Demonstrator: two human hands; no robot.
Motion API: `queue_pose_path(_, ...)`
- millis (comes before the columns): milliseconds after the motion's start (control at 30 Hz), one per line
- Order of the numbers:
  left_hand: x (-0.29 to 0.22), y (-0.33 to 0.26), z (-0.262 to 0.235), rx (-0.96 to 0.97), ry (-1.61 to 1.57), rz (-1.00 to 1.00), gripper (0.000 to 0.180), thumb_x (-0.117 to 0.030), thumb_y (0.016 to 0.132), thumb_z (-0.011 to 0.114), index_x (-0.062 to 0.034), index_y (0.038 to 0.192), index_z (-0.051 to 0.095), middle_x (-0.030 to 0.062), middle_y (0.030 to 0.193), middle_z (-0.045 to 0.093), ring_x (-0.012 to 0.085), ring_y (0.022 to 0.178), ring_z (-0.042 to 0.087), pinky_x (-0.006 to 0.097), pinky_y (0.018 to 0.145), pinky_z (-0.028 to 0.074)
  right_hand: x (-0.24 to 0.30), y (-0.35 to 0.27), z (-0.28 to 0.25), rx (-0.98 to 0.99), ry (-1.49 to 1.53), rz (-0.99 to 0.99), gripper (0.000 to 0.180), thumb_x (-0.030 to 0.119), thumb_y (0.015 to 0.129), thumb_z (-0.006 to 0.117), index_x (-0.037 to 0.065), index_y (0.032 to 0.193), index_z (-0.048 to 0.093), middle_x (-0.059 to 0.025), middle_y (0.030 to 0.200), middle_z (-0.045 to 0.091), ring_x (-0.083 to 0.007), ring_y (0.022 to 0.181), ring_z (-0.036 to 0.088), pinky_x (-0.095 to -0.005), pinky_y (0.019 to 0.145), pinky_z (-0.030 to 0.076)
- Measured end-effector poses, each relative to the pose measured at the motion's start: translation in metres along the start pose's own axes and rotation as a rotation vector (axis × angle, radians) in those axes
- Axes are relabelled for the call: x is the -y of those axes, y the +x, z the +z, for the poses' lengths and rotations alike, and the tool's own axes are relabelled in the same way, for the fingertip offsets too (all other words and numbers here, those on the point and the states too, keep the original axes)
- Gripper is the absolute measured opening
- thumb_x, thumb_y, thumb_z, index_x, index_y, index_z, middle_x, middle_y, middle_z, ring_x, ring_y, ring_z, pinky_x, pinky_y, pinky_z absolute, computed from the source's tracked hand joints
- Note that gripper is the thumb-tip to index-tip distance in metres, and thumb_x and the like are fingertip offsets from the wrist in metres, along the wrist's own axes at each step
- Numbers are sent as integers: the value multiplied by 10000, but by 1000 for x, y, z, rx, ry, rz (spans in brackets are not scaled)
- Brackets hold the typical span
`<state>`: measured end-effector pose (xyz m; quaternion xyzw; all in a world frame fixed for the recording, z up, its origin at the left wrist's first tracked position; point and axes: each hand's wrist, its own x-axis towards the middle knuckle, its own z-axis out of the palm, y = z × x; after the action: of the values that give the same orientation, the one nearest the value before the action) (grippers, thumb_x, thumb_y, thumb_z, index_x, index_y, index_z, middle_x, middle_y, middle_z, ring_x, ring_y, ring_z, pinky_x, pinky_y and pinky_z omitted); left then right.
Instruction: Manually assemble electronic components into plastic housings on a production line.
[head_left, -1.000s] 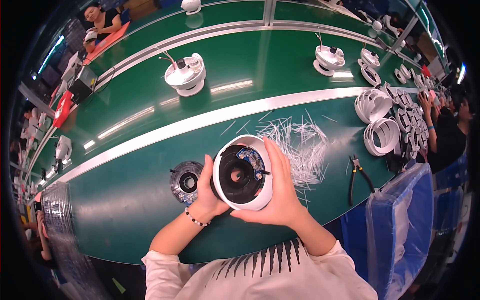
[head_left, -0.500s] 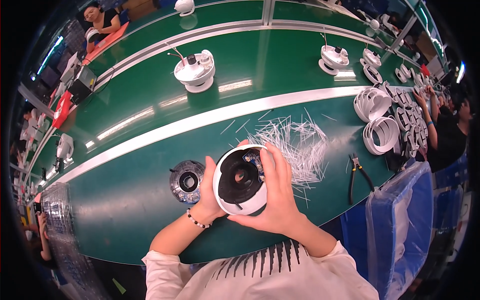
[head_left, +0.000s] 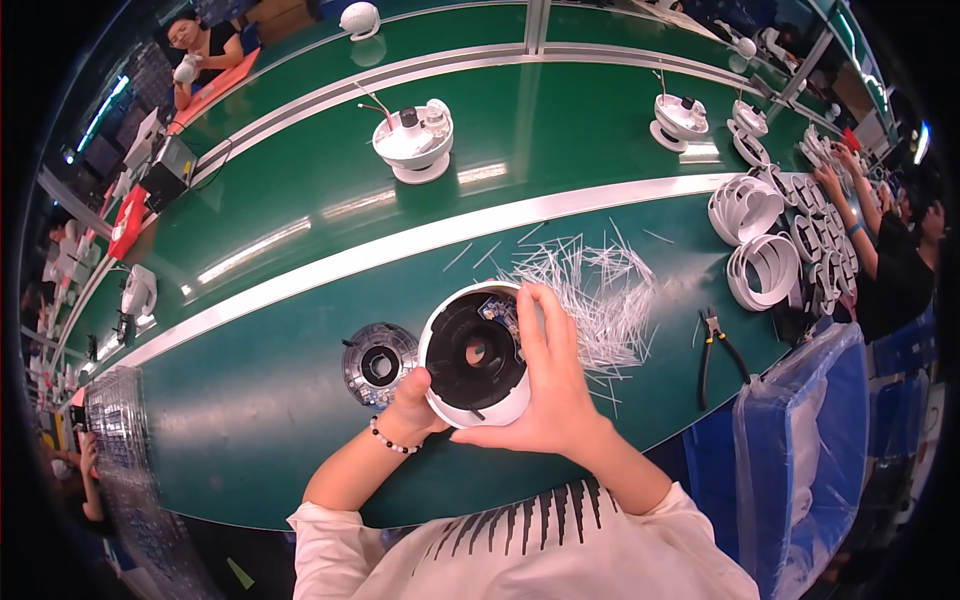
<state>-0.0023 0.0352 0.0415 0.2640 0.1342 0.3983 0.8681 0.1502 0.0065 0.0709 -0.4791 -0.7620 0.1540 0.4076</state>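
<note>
A white round camera housing (head_left: 505, 408) is held up over the near worktop, its open side facing me. Inside it sit a black round insert (head_left: 465, 365) and a small blue circuit board (head_left: 500, 312). My left hand (head_left: 408, 408) grips the lower left rim, thumb on the edge and its other fingers hidden underneath. My right hand (head_left: 555, 385) wraps the right side, fingers at the upper rim and thumb along the bottom. Left of the housing, a clear and black ring-shaped lens part with a board (head_left: 380, 365) lies on the worktop.
White cable ties (head_left: 590, 300) lie in a loose pile beyond my right hand. Cutting pliers (head_left: 718, 355) rest at the right, near stacked white rings (head_left: 762, 270) and a blue bin (head_left: 800, 450). White camera bodies (head_left: 415, 148) stand on the green line behind. Other people work around.
The housing has shifted slightly left. My left thumb has moved down its rim, and the left fingertips no longer show above it. White camera bodies on the line have moved right.
</note>
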Motion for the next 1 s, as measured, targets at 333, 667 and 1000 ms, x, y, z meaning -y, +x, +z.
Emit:
queue_pose_path(333,-6,23,16,-266,-65,164,573,-332,757,469,4,1212,372,162,1164,472,269,1074,472,390,931,384,-8,-10,10,-174,56,22,1086,437,555,740,-21,1316,116,-284,1335,126,-452,1210,184,-524,964,184)
queue_pose_path(667,-134,49,-119,-765,70,458,394,-293,839,415,17,1074,476,153,1083,537,273,1021,504,407,932,376,-95,-97,-116,-45,-673,462,868,366,547,744,14,1230,339,-197,1338,244,-411,1228,204,-513,982,177)
queue_pose_path(1000,-204,31,-214,-1232,1113,666,301,-177,825,503,-10,1075,486,117,1067,544,205,971,526,324,846,403,-150,-140,-160,69,-741,701,1041,379,443,792,-10,1264,286,-187,1265,340,-353,1157,323,-426,952,278)
